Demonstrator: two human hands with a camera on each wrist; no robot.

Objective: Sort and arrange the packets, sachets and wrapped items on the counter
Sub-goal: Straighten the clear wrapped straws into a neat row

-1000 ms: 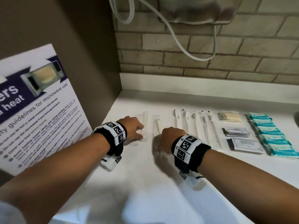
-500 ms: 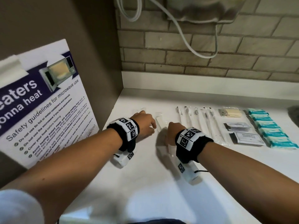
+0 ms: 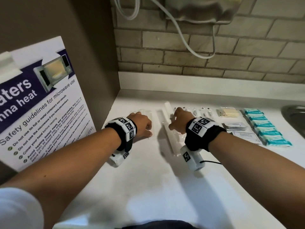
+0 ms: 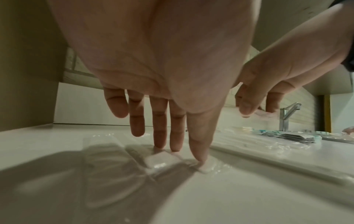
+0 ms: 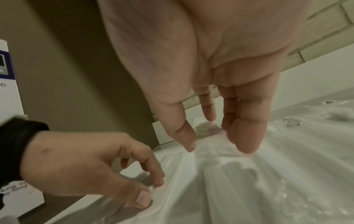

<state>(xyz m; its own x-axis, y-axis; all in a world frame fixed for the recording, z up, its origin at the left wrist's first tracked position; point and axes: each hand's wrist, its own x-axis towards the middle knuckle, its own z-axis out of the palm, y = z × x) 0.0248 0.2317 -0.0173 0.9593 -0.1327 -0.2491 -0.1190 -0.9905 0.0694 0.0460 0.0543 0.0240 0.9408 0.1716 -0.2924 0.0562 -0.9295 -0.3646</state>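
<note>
On the white counter (image 3: 148, 179) my left hand (image 3: 143, 126) lies flat-fingered over a clear wrapped packet (image 3: 146, 112). In the left wrist view its straight fingers (image 4: 175, 136) and thumb press that clear packet (image 4: 159, 160) down. My right hand (image 3: 178, 119) is over a long white wrapped item (image 3: 170, 139). Its thumb and fingertips (image 5: 245, 144) pinch the raised clear film of the wrapped item (image 5: 229, 174). Another clear packet (image 3: 160, 116) lies between the hands.
To the right lie rows of clear wrapped sticks (image 3: 198, 111), a pack of wooden sticks (image 3: 229, 112), grey sachets (image 3: 236, 126), white sachets (image 3: 247, 137) and teal packets (image 3: 264, 126). A sink (image 3: 295, 116) is beyond them. A poster (image 3: 41, 104) leans on the left wall.
My right hand has moved farther back along the long wrapped item and lifted its film. My left hand stays on the clear packet. The head view has shifted.
</note>
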